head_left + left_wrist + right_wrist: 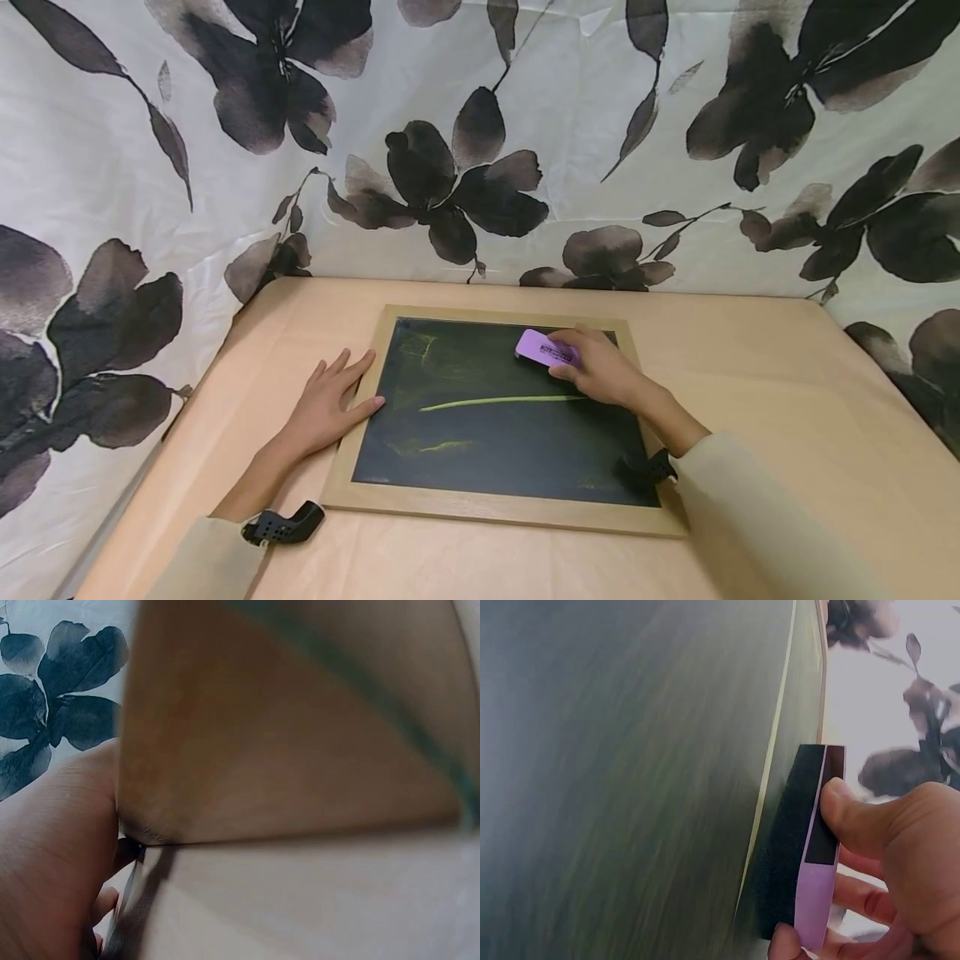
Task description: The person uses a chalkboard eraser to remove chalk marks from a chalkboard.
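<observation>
- Two pale sleeves [757, 517] reach in from the near edge, one at each side.
- At the left wrist is a black band [285, 525] with small holes; a dark piece shows at the right wrist too.
- The blackboard [495, 458] lies on the table [757, 392], its near edge towards the person, a light wooden frame [480, 504] all round it.
- On its nearer part is a faint yellowish smudge [442, 447]; beyond that, one yellow-green line [495, 402] runs across the middle to the right hand.
- The left hand [322, 412] is at the board's left side, fingers spread, the thumb lying on the frame.
- The right hand [600, 367] pinches a purple eraser [536, 346] between thumb and fingers; the right wrist view shows the thumb on one side, fingertips on the other.
- The eraser is over the upper right of the board, just beyond the line, its dark felt turned to the surface and dark print on its purple top.
- More faint smears mark the far left of the board.
- Behind the table's far edge hangs white cloth [570, 92] with large dark flowers.
</observation>
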Demonstrator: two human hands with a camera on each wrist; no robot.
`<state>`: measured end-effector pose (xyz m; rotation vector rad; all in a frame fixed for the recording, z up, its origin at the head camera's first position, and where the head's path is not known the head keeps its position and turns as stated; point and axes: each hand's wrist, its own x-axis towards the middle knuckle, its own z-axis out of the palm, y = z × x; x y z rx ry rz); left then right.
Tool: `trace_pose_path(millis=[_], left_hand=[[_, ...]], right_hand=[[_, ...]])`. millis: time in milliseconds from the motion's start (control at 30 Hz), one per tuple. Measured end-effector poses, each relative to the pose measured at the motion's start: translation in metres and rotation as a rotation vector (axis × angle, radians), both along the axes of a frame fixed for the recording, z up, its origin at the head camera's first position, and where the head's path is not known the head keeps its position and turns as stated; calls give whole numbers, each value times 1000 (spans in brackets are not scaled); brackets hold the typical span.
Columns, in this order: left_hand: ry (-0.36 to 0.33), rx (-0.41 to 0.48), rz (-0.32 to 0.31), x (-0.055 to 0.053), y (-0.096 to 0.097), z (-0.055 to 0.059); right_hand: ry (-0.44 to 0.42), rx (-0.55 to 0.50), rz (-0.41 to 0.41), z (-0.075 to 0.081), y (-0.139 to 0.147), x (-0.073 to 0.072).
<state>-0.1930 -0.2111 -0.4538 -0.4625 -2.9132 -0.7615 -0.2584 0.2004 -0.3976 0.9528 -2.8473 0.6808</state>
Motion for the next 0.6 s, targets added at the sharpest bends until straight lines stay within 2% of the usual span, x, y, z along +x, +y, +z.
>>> trace_pose_path(millis=[133,367,600], left_hand=[[13,2,-5,0,1,0],[14,5,-9,0,1,0],[14,5,-8,0,1,2]], right_hand=[[-5,27,-6,2,-23,3],[4,100,44,3,-69,7],[-8,118,54,5,-109,10]])
